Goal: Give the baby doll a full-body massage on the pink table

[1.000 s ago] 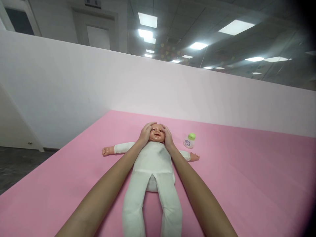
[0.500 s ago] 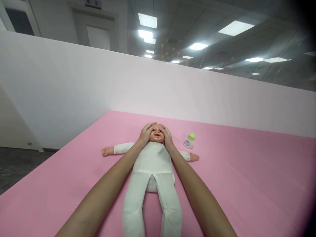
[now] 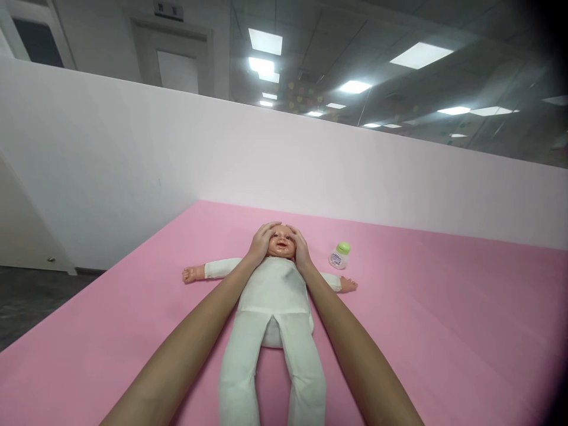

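A baby doll (image 3: pixel 276 287) with a white cloth body lies on its back, arms stretched out to both sides and legs toward me. My left hand (image 3: pixel 262 241) rests along the left side of the doll's head (image 3: pixel 281 244), its fingers extended over the temple and brow. On the opposite side, my right hand (image 3: pixel 300 245) lies against the head in the same way, fingers lengthened toward the forehead. Between the two hands the doll's eyes, nose and mouth show. My thumbs are not clearly visible. A small clear bottle with a green cap (image 3: pixel 340 255) stands to the right of my right hand.
The doll lies on a pink tabletop (image 3: pixel 421 307). A white partition (image 3: pixel 310 160) rises along the back and left. Beyond it are a door (image 3: pixel 177 65) and lit ceiling panels. Dark floor (image 3: pixel 33 302) shows at the left.
My fingers have slid slightly outward and back on the doll's head, so more of its brow and eyes shows. The doll and bottle stay in place.
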Demonstrator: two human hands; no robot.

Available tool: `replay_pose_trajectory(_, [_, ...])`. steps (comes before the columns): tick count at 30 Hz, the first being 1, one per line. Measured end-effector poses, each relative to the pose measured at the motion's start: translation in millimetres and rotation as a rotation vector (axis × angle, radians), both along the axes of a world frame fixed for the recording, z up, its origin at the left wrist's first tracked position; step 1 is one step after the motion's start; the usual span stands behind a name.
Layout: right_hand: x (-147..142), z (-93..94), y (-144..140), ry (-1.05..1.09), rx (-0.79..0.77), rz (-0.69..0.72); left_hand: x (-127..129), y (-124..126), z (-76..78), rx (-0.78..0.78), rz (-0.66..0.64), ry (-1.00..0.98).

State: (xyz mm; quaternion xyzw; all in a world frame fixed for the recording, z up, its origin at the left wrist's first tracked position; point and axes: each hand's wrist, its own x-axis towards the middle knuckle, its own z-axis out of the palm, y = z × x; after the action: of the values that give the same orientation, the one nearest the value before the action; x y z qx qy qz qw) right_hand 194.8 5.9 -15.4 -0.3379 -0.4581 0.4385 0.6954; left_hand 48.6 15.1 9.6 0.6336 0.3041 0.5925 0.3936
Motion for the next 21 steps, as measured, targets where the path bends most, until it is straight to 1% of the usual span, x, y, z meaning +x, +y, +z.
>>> replay_pose_trajectory(3, [0.4, -1.0, -0.2, -0.031, 0.031, -0.015, 0.3, 2.6, -1.8, -0.019, -0.002, 0.005])
replay_pose_trajectory(7, [1.3, -1.9, -0.6, -0.052, 0.034, -0.010, 0.5, 6.7, -4.6, -0.006, 0.000, 0.006])
replay_pose_trajectory(21, [0.2, -1.2, -1.1, -0.020, 0.030, 0.004, 0.9, 5.8, -4.6, 0.006, 0.011, 0.010])
